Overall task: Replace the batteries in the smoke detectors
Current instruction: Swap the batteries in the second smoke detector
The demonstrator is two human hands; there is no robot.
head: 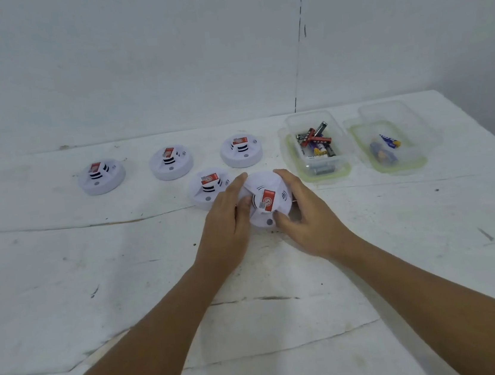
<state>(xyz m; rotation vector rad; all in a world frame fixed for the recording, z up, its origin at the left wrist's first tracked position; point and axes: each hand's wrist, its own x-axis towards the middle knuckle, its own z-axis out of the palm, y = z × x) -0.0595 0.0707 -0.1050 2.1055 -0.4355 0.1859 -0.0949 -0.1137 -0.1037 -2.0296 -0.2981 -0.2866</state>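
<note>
A white round smoke detector (267, 194) with a red label sits at the table's middle, tilted toward me. My left hand (228, 217) grips its left side, fingers curled round the rim. My right hand (305, 211) grips its right side, thumb on the front edge. Several more white detectors stand behind: one (101, 177) at far left, one (171, 164), one (241, 151), and one (206, 189) just left of my left hand. A clear tub (317, 147) holds several batteries. A second clear tub (390, 144) holds a few blue and yellow batteries.
The white table (94, 268) is scuffed and cracked, with bare surface in front of and beside my arms. A white wall (161, 57) rises right behind the table's back edge. The table's right edge slants down at the far right.
</note>
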